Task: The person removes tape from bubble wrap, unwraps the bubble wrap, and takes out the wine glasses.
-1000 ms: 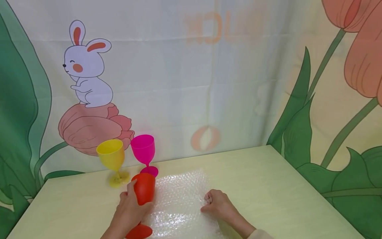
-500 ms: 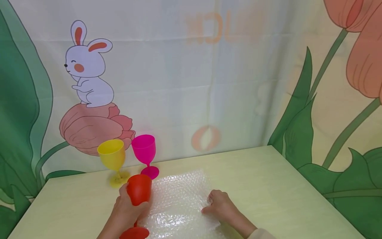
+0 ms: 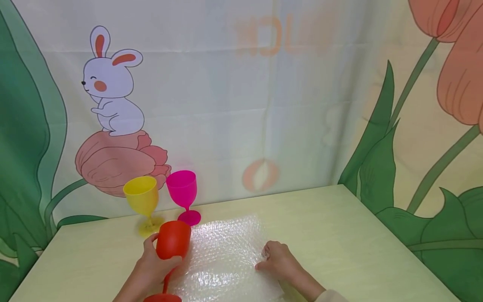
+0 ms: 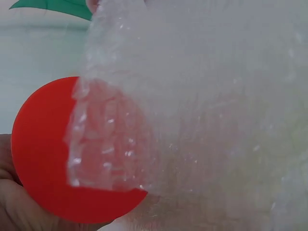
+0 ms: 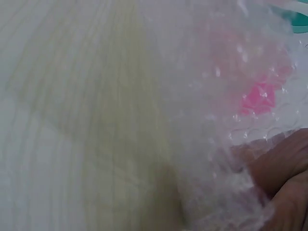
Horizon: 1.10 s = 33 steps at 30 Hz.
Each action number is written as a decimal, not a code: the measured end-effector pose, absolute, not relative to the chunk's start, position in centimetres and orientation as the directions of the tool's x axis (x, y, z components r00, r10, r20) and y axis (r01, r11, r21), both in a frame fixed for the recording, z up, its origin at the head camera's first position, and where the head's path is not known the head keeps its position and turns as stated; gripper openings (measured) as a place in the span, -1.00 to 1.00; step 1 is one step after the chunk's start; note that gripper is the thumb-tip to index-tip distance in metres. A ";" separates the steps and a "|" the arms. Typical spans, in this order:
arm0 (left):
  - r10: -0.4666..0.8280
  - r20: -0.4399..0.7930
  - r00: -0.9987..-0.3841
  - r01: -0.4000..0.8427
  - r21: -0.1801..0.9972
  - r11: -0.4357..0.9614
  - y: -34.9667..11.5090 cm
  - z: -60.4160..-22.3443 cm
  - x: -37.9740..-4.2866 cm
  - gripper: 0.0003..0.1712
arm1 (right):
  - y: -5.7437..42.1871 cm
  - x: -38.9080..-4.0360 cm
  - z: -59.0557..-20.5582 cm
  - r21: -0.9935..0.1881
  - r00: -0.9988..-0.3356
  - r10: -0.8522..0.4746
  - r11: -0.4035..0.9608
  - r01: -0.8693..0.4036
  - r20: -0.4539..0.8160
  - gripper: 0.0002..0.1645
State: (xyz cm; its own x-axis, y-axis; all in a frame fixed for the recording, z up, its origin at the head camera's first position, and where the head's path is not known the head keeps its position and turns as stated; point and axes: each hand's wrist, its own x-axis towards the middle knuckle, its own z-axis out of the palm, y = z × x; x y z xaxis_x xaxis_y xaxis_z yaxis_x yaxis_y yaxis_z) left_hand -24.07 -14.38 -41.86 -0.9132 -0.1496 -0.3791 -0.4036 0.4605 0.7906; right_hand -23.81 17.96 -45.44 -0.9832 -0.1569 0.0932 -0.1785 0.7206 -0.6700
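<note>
My left hand (image 3: 149, 267) grips a red plastic goblet (image 3: 174, 240) round its bowl, with the thumb across the front. The goblet leans slightly, its foot at the lower edge of the head view. To its right spreads a sheet of clear bubble wrap (image 3: 222, 251), whose right edge my right hand (image 3: 281, 261) pinches and bunches. In the left wrist view, the bubble wrap (image 4: 192, 120) overlaps part of the round red goblet foot (image 4: 43, 144). The right wrist view shows fingers (image 5: 284, 163) at the crumpled edge of the wrap.
A yellow goblet (image 3: 141, 198) and a magenta goblet (image 3: 182, 189) stand upright behind the red one, near the back edge of the pale table (image 3: 339, 239). A printed curtain (image 3: 211, 105) with a rabbit and tulips hangs directly behind the table.
My left hand has brought the red goblet a little to the left and nearer to me. The right hand has shifted very slightly right, still pinching the bubble wrap.
</note>
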 end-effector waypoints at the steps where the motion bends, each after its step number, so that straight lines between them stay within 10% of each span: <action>1: -0.154 -0.384 -0.911 -0.410 0.794 0.448 -14.4 -41.8 -24.0 0.37 | 17.9 -23.8 -45.5 -0.671 -0.985 -0.151 0.721 -0.170 0.087 -0.58; 33: -0.119 -0.453 -0.883 -0.456 0.775 0.437 -14.8 -42.0 -24.1 0.31 | 18.0 -23.7 -45.9 -0.695 -0.983 -0.166 0.698 -0.173 0.079 -0.59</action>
State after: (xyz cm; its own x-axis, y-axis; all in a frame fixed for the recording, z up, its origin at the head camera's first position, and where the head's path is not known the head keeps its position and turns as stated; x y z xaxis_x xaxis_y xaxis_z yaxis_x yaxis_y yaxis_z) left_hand -24.12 -14.76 -42.02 -0.8834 -0.1195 -0.4531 -0.4565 0.4375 0.7747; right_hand -23.73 18.03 -45.88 -0.9830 -0.1657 0.0785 -0.1732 0.6981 -0.6947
